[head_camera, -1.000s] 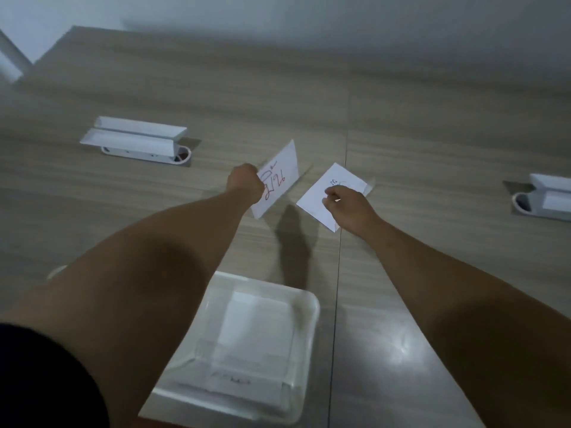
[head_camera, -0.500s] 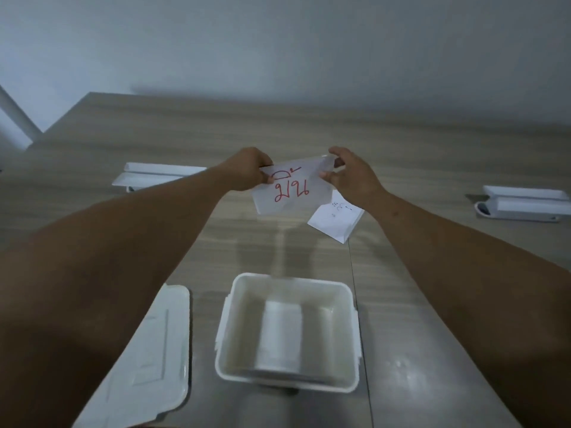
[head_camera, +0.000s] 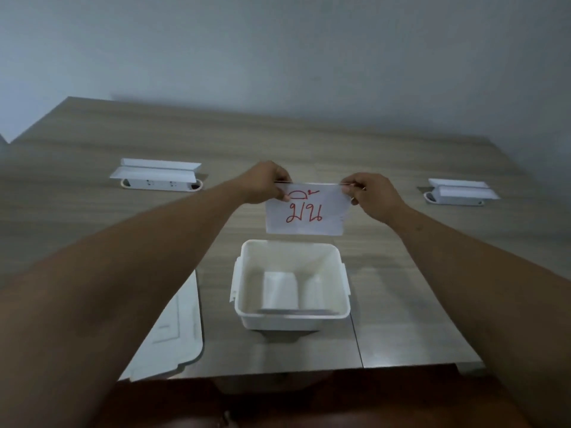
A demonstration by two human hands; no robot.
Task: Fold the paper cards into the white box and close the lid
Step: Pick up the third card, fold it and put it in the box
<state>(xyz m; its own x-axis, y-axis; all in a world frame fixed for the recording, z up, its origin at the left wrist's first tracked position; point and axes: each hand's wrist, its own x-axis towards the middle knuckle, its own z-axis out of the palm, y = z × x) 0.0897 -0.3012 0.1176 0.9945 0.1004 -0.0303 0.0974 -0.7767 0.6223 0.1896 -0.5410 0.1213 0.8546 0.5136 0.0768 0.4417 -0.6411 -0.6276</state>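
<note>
The left hand and the right hand each pinched an upper corner of a paper card, fingers curled tight over its top edge, and held it up in the air between them. The card was thin, white and rectangular, hanging flat toward the camera, with red handwritten marks across its face.

Just below the hands and nearer the body stood the white box, open, a squarish smooth plastic tub with rounded corners and small tabs on its side walls. Inside it lay a folded paper, pale and creased; what lay beside that was too blurred to tell.

Under the left forearm, left of the box and apart from it, the lid lay flat, white with a raised panel and rounded corners.

Farther out, beyond each hand, a white socket unit with a raised flap sat in the table: one to the left, one to the right.

The table was grey-brown wood grain, slightly glossy near the body, with a seam running under the box. Behind it rose a plain pale wall.
</note>
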